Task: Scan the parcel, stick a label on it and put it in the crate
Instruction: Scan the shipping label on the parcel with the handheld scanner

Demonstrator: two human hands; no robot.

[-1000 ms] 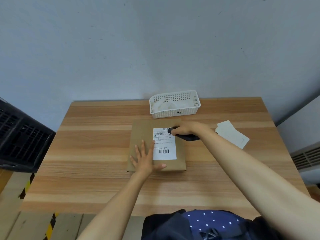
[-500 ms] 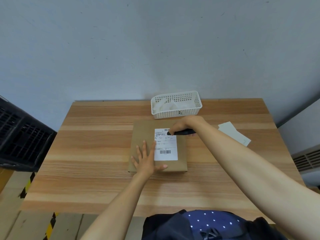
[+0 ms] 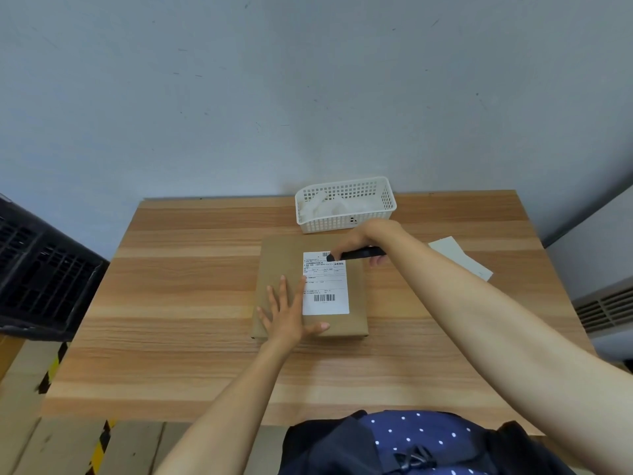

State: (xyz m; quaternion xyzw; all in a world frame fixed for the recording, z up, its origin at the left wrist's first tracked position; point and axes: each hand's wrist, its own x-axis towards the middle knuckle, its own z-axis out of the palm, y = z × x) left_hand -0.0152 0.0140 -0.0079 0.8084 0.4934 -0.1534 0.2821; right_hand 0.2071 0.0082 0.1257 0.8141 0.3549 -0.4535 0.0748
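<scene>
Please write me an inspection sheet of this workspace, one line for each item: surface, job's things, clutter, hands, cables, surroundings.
Surface: wooden table, striped grain, against a grey wall.
Job's things: brown parcel lies flat mid-table; a white label with barcodes is already on its top. Black crate stands off the table's left edge.
Clutter: white basket behind the parcel, holding white items; white paper sheets at the right.
Hands: left hand flat and open on the parcel's near left part; right hand grips a black scanner, its tip at the label's top edge.
Cables: nothing seen.
Surroundings: cardboard and yellow-black tape on the floor at left; a vent grille at right.
</scene>
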